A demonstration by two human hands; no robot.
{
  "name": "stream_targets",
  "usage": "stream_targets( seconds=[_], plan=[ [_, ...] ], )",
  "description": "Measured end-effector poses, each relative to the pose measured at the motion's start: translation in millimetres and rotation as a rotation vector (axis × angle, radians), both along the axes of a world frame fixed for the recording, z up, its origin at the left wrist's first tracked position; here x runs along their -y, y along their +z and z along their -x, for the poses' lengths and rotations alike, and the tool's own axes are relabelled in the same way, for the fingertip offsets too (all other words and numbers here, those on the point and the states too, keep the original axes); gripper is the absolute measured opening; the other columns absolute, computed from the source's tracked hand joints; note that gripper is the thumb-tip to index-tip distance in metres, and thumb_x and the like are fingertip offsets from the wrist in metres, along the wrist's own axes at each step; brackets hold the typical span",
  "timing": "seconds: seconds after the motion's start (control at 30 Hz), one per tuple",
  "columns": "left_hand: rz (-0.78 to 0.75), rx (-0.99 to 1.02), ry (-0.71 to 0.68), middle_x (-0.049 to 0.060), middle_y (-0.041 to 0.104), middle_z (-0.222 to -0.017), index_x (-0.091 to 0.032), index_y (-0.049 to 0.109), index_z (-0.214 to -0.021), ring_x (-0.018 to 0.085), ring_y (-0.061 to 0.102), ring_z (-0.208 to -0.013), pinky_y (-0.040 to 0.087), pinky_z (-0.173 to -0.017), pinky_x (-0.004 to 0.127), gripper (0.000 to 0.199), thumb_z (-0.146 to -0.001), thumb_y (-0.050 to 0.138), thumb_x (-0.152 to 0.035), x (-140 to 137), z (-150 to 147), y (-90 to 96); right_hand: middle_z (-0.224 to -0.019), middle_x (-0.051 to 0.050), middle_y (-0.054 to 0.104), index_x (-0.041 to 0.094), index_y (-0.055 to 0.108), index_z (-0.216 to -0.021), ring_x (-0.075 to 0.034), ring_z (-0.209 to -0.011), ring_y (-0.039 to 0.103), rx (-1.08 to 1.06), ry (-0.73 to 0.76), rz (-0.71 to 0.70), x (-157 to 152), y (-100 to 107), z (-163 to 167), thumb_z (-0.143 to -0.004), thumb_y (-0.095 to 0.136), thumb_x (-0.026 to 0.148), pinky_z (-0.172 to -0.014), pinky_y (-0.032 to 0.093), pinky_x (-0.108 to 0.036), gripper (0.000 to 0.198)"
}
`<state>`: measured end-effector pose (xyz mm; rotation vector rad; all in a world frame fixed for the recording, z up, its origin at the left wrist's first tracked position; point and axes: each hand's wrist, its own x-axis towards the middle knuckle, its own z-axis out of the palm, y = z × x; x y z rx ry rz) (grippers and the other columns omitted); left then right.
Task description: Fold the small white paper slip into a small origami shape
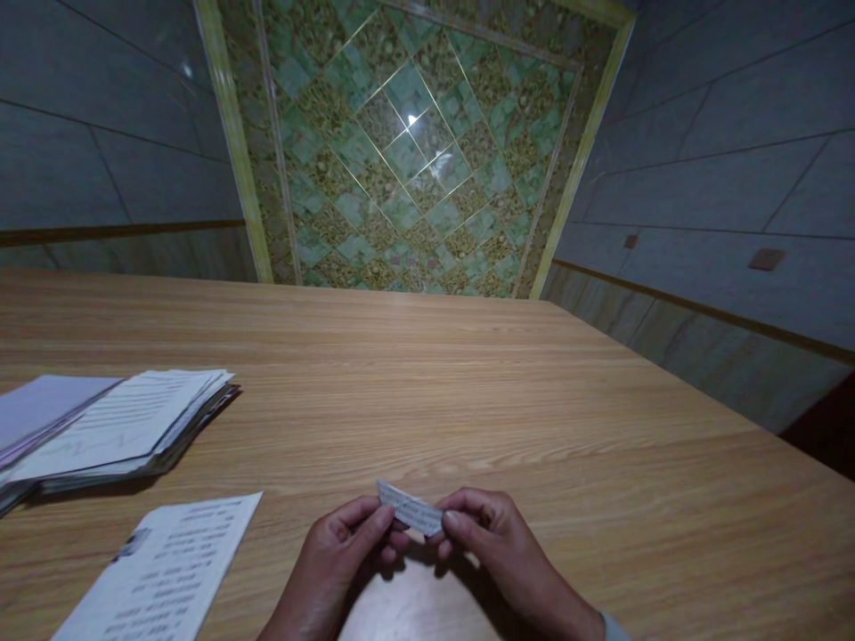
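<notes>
Between my two hands is a small folded piece of printed paper [415, 512], tilted down to the right just above the table. My left hand [347, 543] pinches its left end, thumb on the near face and fingers behind. At its right end, the thumb and fingers of my right hand [491, 539] are closed on it in the same way. Lines of small print cover the side facing me; the back of the paper is hidden. To the left of my left hand lies a printed sheet [177, 565] with a small dark picture near its left edge.
A wooden table [427, 383] stretches out before me. On its left side rests a thick pile of papers [134, 427], with a pale lilac booklet [46, 409] on top at the left. Beyond the far edge stands a green and gold tiled wall [420, 160].
</notes>
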<state>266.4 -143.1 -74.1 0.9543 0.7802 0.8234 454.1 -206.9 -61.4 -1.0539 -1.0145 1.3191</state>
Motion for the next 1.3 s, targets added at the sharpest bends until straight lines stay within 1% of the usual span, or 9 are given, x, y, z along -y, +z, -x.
stream_targets(
  seconds=[0.37,0.53,0.7,0.8,0.9,0.97,1.03,1.1,1.3],
  plan=[
    [0.027,0.047,0.024,0.004,0.076,-0.072,-0.018,0.079,-0.081,0.014,0.064,-0.065,0.049,-0.060,0.020,0.044,-0.066,0.091,-0.057,1,-3,-2.4,-0.072,-0.005,0.071,0.014,0.073,-0.083,-0.016,-0.068,0.065,-0.106,-0.015,0.094,3,2,4,-0.080,0.084,0.039,-0.071,0.048,-0.029,0.027],
    [-0.008,0.043,0.037,0.002,0.075,-0.069,-0.017,0.077,-0.078,0.012,0.063,-0.061,0.046,-0.056,0.018,0.041,-0.058,0.098,-0.046,-2,-3,-8.0,-0.068,-0.004,0.069,0.013,0.074,-0.083,-0.016,-0.064,0.062,0.109,-0.033,0.042,-2,5,4,-0.081,0.081,0.047,-0.065,0.046,-0.028,0.034],
    [0.017,0.041,0.058,0.001,0.073,-0.066,-0.017,0.077,-0.076,0.011,0.062,-0.059,0.048,-0.056,0.018,0.038,-0.060,0.097,-0.046,-4,1,-9.2,-0.068,-0.002,0.066,0.015,0.072,-0.072,-0.015,-0.066,0.058,0.258,-0.112,-0.063,-3,4,3,-0.079,0.081,0.048,-0.061,0.041,-0.026,0.035],
    [0.023,0.041,0.047,0.004,0.077,-0.075,-0.018,0.080,-0.088,0.014,0.067,-0.066,0.052,-0.061,0.021,0.043,-0.061,0.096,-0.047,-4,1,-7.4,-0.067,-0.002,0.066,0.016,0.071,-0.073,-0.016,-0.064,0.059,0.404,-0.165,-0.026,-9,-4,-8,-0.083,0.075,0.052,-0.059,0.043,-0.026,0.038],
    [0.012,-0.025,0.070,0.010,0.080,-0.100,-0.021,0.079,-0.106,0.023,0.073,-0.086,0.057,-0.070,0.028,0.058,-0.059,0.096,-0.050,-3,1,-4.1,-0.065,-0.001,0.066,0.015,0.070,-0.073,-0.017,-0.064,0.062,0.520,-0.263,0.016,-28,-10,-44,-0.087,0.074,0.049,-0.061,0.048,-0.028,0.037],
    [-0.018,-0.106,0.094,0.012,0.079,-0.111,-0.021,0.080,-0.105,0.028,0.073,-0.093,0.058,-0.072,0.031,0.062,-0.056,0.094,-0.056,-2,0,-1.4,-0.074,-0.002,0.068,0.013,0.070,-0.081,-0.018,-0.070,0.066,0.608,-0.375,0.068,-45,-10,-83,-0.092,0.072,0.043,-0.066,0.053,-0.030,0.031],
    [-0.056,-0.168,0.103,0.014,0.079,-0.110,-0.020,0.082,-0.100,0.028,0.072,-0.091,0.058,-0.070,0.031,0.061,-0.056,0.092,-0.061,-1,0,0.4,-0.106,-0.005,0.070,0.015,0.067,-0.110,-0.020,-0.088,0.069,0.697,-0.512,0.134,-61,-7,-129,-0.100,0.066,0.036,-0.077,0.059,-0.037,0.024],
    [-0.078,-0.188,0.108,0.014,0.080,-0.101,-0.019,0.082,-0.098,0.029,0.072,-0.088,0.058,-0.068,0.031,0.061,-0.056,0.090,-0.063,0,1,0.2,-0.126,-0.008,0.065,0.017,0.063,-0.125,-0.026,-0.104,0.068,0.785,-0.649,0.196,-74,-4,-172,-0.099,0.066,0.034,-0.085,0.059,-0.043,0.031],
    [-0.081,-0.153,0.085,0.012,0.079,-0.085,-0.019,0.083,-0.098,0.027,0.070,-0.079,0.057,-0.068,0.032,0.057,-0.062,0.087,-0.063,-3,6,-17.4,-0.131,-0.008,0.063,0.019,0.063,-0.127,-0.026,-0.108,0.066,0.999,-0.891,0.409,-94,-5,-248,-0.100,0.066,0.034,-0.089,0.058,-0.044,0.031]
  ],
)
